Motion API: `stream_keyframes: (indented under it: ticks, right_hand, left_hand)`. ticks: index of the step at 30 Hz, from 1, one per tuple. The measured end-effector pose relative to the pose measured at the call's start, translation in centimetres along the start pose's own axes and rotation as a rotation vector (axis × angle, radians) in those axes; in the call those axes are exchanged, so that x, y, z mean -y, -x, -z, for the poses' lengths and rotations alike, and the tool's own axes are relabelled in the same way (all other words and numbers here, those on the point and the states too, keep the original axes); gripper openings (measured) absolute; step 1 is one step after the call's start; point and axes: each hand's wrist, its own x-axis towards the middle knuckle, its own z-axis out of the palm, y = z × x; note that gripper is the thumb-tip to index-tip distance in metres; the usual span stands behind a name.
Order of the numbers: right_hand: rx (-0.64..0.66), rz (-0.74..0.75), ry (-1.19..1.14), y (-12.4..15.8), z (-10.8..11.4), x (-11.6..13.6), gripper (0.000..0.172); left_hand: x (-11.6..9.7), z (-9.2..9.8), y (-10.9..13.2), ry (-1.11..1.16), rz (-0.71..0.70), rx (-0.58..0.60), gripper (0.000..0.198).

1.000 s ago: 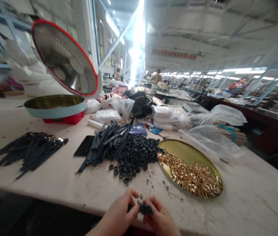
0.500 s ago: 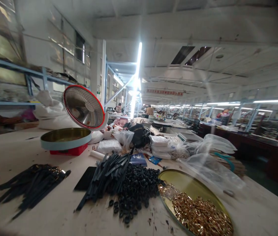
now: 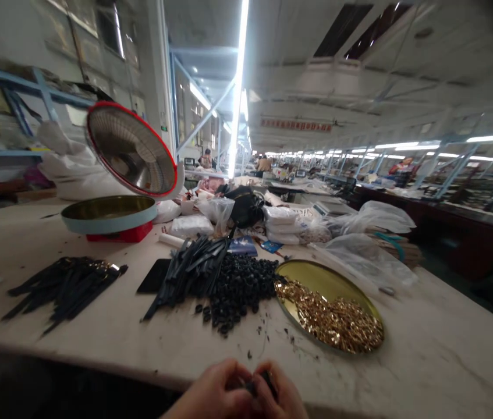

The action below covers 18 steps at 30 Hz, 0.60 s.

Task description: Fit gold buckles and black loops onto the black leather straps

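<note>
At the table's front edge, my left hand point(image 3: 217, 391) and my right hand point(image 3: 282, 396) are close together with fingers curled. Between their fingertips is a small black piece point(image 3: 265, 378), mostly hidden, so I cannot tell its exact kind. Beyond them lie a heap of small black loops point(image 3: 241, 285) and a bundle of black strips point(image 3: 189, 270). A round gold-coloured tray point(image 3: 318, 270) on the right holds many small gold metal fittings point(image 3: 337, 323). More black strips with gold ends point(image 3: 69, 285) lie in a pile on the left.
A round tin point(image 3: 109, 218) rests on a red box point(image 3: 119, 234) at the back left, below a red-rimmed dish-shaped heater point(image 3: 132, 151). Plastic bags point(image 3: 368, 256) and packets crowd the far side of the table point(image 3: 110, 343). People are in the distance.
The view has tipped downward, so the table's front edge now shows. Both my hands have come into view at the bottom, holding the small black piece.
</note>
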Motion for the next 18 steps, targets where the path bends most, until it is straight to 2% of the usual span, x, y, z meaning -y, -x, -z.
stream_keyframes:
  ticks: [4,12,16,18]
  right_hand:
    - [0.001,-0.003,0.091,0.0,0.3,0.5,0.021]
    - [0.122,-0.008,0.142,0.6,0.5,0.3,0.017]
    - [0.138,-0.02,0.064,0.6,0.6,0.5,0.021]
    - [0.113,-0.03,0.069,0.5,0.6,0.4,0.022]
  left_hand:
    - [-0.4,0.4,-0.1,0.174,-0.04,0.055,0.027]
    - [0.2,0.0,-1.2,0.193,0.035,0.083,0.032]
    - [0.1,0.7,-1.3,0.171,0.034,0.179,0.034]
    - [-0.1,1.3,-1.1,0.143,0.07,0.25,0.027]
